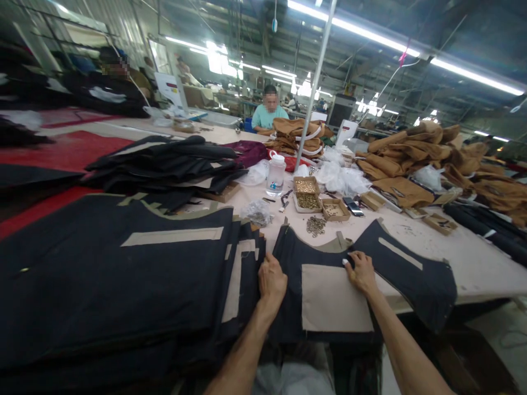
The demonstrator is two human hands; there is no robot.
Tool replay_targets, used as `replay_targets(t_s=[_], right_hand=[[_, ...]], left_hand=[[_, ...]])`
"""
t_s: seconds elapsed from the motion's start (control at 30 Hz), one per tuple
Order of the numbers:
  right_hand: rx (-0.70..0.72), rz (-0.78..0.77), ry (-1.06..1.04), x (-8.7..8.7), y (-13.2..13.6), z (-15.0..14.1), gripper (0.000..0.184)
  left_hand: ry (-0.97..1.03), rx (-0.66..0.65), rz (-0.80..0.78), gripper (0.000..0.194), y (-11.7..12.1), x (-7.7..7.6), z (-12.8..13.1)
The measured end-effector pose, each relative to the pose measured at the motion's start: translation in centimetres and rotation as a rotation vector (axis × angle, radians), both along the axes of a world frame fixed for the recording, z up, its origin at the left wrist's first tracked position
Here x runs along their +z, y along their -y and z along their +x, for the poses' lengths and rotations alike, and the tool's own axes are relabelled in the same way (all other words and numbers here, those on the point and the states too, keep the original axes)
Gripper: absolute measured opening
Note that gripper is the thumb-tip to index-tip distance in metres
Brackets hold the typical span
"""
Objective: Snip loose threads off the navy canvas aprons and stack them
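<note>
A dark navy garment (pixel 292 252) with a large beige patch (pixel 335 299) and an olive-edged neckline lies at the front table edge, its right part spread outward with a beige strip on it. My left hand (pixel 273 281) is closed at its left edge, beside the stack; the fingertips are partly hidden. My right hand (pixel 362 272) pinches the cloth near the patch's upper right corner, something white on a fingertip. Left of my hands lies a thick stack of similar dark garment pieces (pixel 164 280) with beige strips.
Beyond my hands are metal rings (pixel 315 226), boxes of small brass fittings (pixel 308 193), a water jug (pixel 275 175), a phone (pixel 353 206) and plastic bags (pixel 340 176). A pole (pixel 315 88) rises mid-table. Brown garments (pixel 411 156) pile up at right. A person (pixel 269 114) sits across.
</note>
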State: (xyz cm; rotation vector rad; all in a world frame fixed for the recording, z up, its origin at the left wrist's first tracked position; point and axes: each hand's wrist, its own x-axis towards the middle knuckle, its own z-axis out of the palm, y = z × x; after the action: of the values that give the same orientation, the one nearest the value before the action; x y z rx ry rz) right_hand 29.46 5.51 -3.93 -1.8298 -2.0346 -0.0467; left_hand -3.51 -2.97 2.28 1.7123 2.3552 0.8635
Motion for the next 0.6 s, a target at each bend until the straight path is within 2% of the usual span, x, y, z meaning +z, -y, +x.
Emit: replay_targets(t_s=[0.07, 0.1, 0.17, 0.23, 0.33, 0.43, 0.5, 0.6], right_hand=[[0.036, 0.019, 0.017, -1.8, 0.2, 1.0, 0.04], [0.052, 0.033, 0.02, -2.4, 0.3, 1.1, 0.04], [0.069, 0.031, 0.018, -2.9, 0.1, 1.0, 0.039], [0.058, -0.032, 0.007, -2.4, -0.5, 0.8, 0.035], [-0.036, -0.106, 0.06, -0.9, -1.7, 0.8, 0.026], [-0.122, 0.015, 0.133, 0.7, -3.8, 0.3, 0.025], [-0.011, 0.048, 0.07, 1.5, -6.0, -0.7, 0.033], [0.21, -0.058, -0.058, 2.0, -9.9, -3.0, 0.037]], left_hand=[[-0.124, 0.043, 0.064, 0.064, -0.1, 0.6, 1.1], [-0.177, 0.013, 0.092, 0.064, -0.1, 0.6, 1.6], [-0.222, -0.13, 0.102, 0.061, 0.0, -0.2, 2.6], [-0.217, -0.238, 0.065, 0.058, 0.2, -1.8, 3.2], [-0.209, -0.21, 0.018, 0.063, 0.5, -4.3, 3.3], [-0.229, -0.209, 0.013, 0.067, 0.5, -5.4, 3.2], [-0.238, -0.207, 0.006, 0.068, 0.5, -5.5, 3.3], [-0.242, -0.197, -0.007, 0.07, 0.5, -5.3, 3.6]])
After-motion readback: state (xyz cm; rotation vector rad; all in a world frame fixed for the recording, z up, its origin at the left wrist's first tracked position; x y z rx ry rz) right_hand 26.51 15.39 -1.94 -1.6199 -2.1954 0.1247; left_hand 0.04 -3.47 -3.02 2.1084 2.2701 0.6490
